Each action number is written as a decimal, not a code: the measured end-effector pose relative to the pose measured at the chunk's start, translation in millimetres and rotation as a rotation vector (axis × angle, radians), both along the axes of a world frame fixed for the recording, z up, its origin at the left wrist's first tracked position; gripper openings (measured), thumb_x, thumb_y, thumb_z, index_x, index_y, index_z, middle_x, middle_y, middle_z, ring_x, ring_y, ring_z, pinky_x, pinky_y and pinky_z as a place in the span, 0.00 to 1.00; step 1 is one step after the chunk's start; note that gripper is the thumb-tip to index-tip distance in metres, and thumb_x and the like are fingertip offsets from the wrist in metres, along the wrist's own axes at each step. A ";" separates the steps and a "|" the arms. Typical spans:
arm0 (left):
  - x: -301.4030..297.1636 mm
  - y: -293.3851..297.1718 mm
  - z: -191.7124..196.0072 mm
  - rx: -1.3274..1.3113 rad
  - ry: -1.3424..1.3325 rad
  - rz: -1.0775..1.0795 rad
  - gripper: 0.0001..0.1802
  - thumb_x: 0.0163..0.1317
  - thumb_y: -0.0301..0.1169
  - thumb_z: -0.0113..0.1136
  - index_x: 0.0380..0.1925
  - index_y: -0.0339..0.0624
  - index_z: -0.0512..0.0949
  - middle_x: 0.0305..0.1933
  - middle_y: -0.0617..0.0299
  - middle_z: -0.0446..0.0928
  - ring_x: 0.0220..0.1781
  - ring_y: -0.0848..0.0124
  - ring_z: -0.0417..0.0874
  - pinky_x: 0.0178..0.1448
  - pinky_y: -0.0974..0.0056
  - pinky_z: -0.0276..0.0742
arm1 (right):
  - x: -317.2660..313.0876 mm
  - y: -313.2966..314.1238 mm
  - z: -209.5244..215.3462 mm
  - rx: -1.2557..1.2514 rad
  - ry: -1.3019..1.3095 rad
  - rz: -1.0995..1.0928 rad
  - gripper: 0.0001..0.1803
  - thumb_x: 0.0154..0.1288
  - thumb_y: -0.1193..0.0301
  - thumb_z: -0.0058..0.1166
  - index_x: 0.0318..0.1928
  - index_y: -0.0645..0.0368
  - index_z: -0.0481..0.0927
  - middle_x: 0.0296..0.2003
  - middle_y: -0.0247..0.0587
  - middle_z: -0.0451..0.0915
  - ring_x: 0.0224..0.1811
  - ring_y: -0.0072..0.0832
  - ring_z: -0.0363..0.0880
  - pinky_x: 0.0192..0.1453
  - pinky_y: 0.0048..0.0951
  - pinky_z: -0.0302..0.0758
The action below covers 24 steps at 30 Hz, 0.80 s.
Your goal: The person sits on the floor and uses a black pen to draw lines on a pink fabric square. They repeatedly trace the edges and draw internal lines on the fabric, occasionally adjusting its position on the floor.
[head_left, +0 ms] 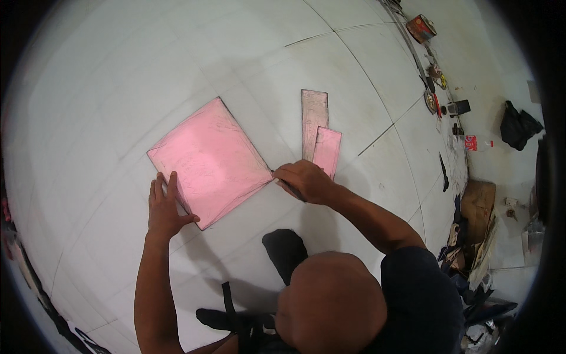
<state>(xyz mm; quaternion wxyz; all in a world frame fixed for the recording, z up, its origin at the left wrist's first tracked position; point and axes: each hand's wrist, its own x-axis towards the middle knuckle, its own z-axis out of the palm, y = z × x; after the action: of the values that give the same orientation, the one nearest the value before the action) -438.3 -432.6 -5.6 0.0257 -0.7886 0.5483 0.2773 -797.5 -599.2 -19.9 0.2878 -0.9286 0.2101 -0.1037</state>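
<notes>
A pink square sheet or board (207,162) with dark edges lies flat on the pale tiled floor, turned cornerwise to me. My left hand (168,207) rests along its lower-left edge, fingers spread and thumb near the bottom corner. At the square's right corner, my right hand (308,182) is closed round a slim dark tool (291,190). The tool's tip meets that corner; its kind is too small to tell. Just beyond the right hand lie two narrow pink strips, a paler one (314,115) partly under a brighter one (329,148), whose near end the hand partly hides.
A dark rounded shape (286,252) lies near me on the floor. Along the right wall are a rusty red can (421,28), small tools, a dark knife-like thing (444,173), a plastic bottle with red label (470,143), a black bag (519,125) and a cardboard box (476,203).
</notes>
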 end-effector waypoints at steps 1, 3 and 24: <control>0.0 0.9 -1.1 -0.006 0.003 -0.001 0.77 0.29 0.44 0.92 0.81 0.51 0.52 0.83 0.37 0.48 0.83 0.36 0.49 0.82 0.42 0.58 | -6.9 5.9 3.2 0.010 0.005 -0.011 0.12 0.68 0.70 0.64 0.50 0.57 0.81 0.43 0.41 0.85 0.41 0.42 0.83 0.47 0.44 0.77; 0.0 1.1 -0.7 -0.023 0.002 -0.004 0.77 0.28 0.43 0.92 0.81 0.50 0.53 0.83 0.36 0.48 0.83 0.36 0.49 0.82 0.42 0.59 | -11.3 10.4 12.1 0.037 -0.015 -0.024 0.12 0.68 0.71 0.63 0.50 0.57 0.81 0.43 0.42 0.85 0.42 0.43 0.83 0.47 0.45 0.77; 12.3 55.5 -20.6 -0.067 -0.044 -0.037 0.73 0.36 0.58 0.85 0.81 0.48 0.55 0.84 0.38 0.46 0.84 0.37 0.48 0.83 0.36 0.50 | -106.3 14.7 -48.4 -0.172 0.219 -0.311 0.27 0.68 0.55 0.65 0.62 0.53 0.77 0.69 0.54 0.70 0.80 0.56 0.57 0.80 0.67 0.51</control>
<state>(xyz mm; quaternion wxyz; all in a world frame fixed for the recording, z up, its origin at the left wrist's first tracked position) -426.0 -377.0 -26.2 0.0164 -0.7846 0.5710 0.2411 -903.8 -584.5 -68.3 0.1636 -0.9119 0.3712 -0.0627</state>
